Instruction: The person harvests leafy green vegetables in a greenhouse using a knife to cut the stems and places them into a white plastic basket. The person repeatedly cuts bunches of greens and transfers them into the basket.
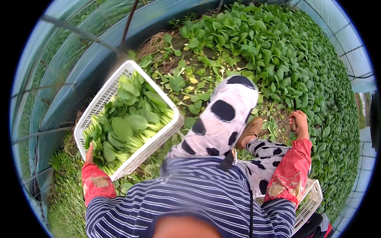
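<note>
A white plastic crate [178, 119] on the left holds bunches of leafy greens [128, 128], with their pale stems along the near side. My left hand [89, 153] is at the crate's near left end, against the greens. Leaves or the viewing angle hide most of its fingers, so its grip is unclear. On the right, my right hand [300, 120] is closed around the wooden handle [294, 124] of a small bladed tool. Its dark narrow blade [295, 104] points away from me, beside the edge of the standing leafy crop [279, 56].
Cut ground with loose and yellowed leaves [193, 80] lies ahead. My raised knee [232, 98] stands between the hands. Another white crate [311, 205] sits behind my right arm. A metal pole [80, 32] and plastic sheeting [98, 56] bound the left side.
</note>
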`<state>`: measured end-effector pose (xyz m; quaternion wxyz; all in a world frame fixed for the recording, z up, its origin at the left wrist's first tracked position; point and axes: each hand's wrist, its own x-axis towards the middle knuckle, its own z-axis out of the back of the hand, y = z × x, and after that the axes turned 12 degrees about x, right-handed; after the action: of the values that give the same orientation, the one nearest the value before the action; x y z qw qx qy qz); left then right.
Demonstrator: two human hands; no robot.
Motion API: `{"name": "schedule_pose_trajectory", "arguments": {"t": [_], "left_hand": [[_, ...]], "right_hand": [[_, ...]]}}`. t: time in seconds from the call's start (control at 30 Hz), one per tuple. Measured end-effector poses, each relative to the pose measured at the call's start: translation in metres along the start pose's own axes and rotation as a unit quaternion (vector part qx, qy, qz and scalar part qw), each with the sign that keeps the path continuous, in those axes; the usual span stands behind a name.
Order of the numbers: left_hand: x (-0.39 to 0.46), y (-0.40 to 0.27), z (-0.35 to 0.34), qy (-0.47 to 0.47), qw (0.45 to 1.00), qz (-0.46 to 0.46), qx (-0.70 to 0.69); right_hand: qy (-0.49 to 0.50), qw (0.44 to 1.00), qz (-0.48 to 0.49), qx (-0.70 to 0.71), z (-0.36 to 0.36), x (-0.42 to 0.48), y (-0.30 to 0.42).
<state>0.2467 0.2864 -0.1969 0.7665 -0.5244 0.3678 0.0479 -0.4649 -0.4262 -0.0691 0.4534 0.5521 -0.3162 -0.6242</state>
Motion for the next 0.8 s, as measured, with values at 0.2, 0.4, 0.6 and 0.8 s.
{"name": "schedule_pose_trajectory", "arguments": {"t": [0.2,0.4,0.6,0.8], "left_hand": [[0.057,-0.179,-0.052,-0.286,0.739,-0.35,0.499],[0.046,-0.316,-0.508,0.066,0.701,-0.437,0.56],[0.029,-0.29,-0.818,0.348,0.416,-0.609,0.578],[-0.011,-0.205,-0.98,0.484,0.207,-0.688,0.499]], "right_hand": [[0.096,0.991,-0.07,0.069,-0.027,0.055,-0.001],[0.135,0.974,-0.17,0.069,-0.079,0.139,-0.048],[0.309,0.852,-0.255,-0.336,-0.047,0.215,-0.014],[0.262,0.857,-0.291,-0.335,0.031,0.221,-0.018]]}}
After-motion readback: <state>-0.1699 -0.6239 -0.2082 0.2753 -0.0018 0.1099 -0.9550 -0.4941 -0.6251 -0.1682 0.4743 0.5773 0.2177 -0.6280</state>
